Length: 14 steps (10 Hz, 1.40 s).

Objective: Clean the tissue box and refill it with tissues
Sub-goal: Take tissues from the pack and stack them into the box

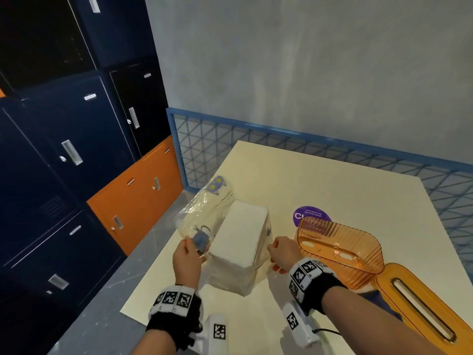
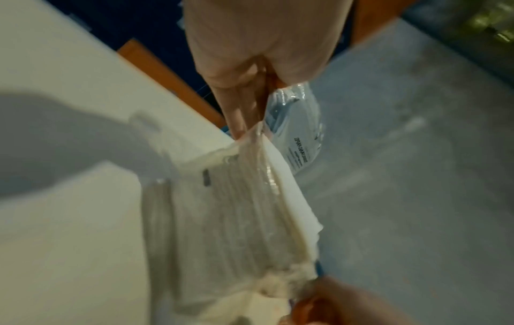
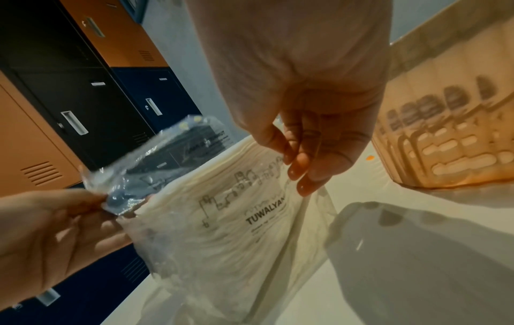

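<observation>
Cream tabletop (image 1: 332,180) beside navy and orange lockers (image 1: 76,149). Left hand (image 1: 185,260) pinches the clear plastic wrapper (image 1: 204,208) at the left of the white tissue stack (image 1: 238,242); right hand (image 1: 282,252) pinches the wrapper on the stack's right side, fingers curled. Stack stands mid-tabletop, top bared, wrapper peeled leftward. Orange translucent tissue box (image 1: 340,247) lies open just right of the right hand, partly over a purple sticker (image 1: 311,213); its slotted lid (image 1: 422,308) lies nearer.
</observation>
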Motion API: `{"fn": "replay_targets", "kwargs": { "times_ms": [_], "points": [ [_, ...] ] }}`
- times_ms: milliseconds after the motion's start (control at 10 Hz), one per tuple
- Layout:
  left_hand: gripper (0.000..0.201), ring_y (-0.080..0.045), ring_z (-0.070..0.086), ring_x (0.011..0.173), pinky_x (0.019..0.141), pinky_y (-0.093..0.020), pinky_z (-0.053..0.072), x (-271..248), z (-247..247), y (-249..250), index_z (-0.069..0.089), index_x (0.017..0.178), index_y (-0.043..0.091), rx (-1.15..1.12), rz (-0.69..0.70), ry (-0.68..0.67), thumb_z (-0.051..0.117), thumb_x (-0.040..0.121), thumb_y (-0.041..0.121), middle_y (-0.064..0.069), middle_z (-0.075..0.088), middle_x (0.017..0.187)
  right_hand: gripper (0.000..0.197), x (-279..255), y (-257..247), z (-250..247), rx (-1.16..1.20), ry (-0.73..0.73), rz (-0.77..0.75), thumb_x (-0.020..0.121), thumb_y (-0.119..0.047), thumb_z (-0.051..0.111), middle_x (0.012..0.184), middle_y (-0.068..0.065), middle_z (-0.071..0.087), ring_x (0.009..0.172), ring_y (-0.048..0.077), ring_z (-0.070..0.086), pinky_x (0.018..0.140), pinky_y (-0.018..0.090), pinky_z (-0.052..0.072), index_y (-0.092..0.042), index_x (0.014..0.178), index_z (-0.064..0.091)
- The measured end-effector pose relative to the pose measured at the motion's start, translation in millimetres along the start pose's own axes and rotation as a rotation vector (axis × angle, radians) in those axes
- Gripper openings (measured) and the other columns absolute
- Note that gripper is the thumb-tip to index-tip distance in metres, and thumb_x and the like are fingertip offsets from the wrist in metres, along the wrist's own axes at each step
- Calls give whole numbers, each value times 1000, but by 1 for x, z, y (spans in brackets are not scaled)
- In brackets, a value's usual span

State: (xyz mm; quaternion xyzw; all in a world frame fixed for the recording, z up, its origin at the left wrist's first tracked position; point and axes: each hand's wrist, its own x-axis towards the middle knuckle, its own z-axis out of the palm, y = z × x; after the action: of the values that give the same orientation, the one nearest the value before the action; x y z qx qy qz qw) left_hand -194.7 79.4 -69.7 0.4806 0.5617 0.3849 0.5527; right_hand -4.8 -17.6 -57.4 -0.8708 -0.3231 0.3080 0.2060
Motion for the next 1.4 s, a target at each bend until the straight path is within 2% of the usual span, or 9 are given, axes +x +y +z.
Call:
{"fn": "replay_targets", "kwargs": {
  "times_ms": [100,300,400,500,700,900,1000,1200,1400],
  "points": [
    [16,-20,54,68,41,-15,50,5,1,-2,45,98,10,-225,-347,12,30,101,11,-7,54,84,30,-4,4,-2,18,-2,17,92,-20,42,94,17,70,85,33,69,72,37,56,-16,62,43],
    [35,-18,53,48,47,-20,45,24,3,-18,40,69,12,-211,-595,-25,25,99,4,1,52,29,30,-4,9,2,14,-13,8,91,-22,43,94,20,71,83,34,69,73,39,56,-15,62,44],
    [25,-21,59,47,55,-25,47,30,3,-21,47,74,4,54,-498,11,35,97,3,-3,58,33,31,-7,8,3,10,-23,-1,91,-22,43,95,20,71,87,35,69,75,39,56,-16,61,43],
    [37,-36,58,107,87,-44,48,25,8,-14,42,128,3,485,-180,128,47,91,-1,-24,56,121,31,-9,7,1,13,-39,-8,92,-21,42,95,19,71,87,36,69,75,39,55,-16,61,43],
    [60,-36,46,124,98,-67,32,11,16,0,63,118,27,1122,585,43,64,71,-11,-12,51,134,30,-12,8,-3,56,-58,-7,94,-20,39,80,10,65,72,30,67,56,29,51,-17,64,43],
    [49,-22,40,133,113,-38,30,24,34,25,31,145,26,860,314,-394,31,98,11,-3,41,147,30,-14,10,-2,53,-65,-9,94,-20,38,82,9,64,72,28,65,54,27,48,-18,64,41],
    [46,-27,39,133,111,-40,30,22,43,29,23,147,22,994,233,-357,27,101,25,-7,39,147,28,-15,12,-3,66,-83,-8,94,-20,37,82,10,63,64,24,61,50,23,45,-17,66,42],
    [47,-24,35,134,109,-42,32,-11,82,28,37,138,18,1290,657,-270,35,97,41,-4,37,144,24,-17,12,-4,95,-79,-7,93,-19,38,80,11,63,62,26,62,50,28,48,-13,71,46],
    [54,-23,40,122,94,-39,41,-23,95,10,40,127,14,1385,544,-280,45,90,53,-3,40,131,28,-18,13,-3,65,-50,-9,92,-19,39,84,12,65,73,30,67,57,32,51,-17,64,42]
  ]
}}
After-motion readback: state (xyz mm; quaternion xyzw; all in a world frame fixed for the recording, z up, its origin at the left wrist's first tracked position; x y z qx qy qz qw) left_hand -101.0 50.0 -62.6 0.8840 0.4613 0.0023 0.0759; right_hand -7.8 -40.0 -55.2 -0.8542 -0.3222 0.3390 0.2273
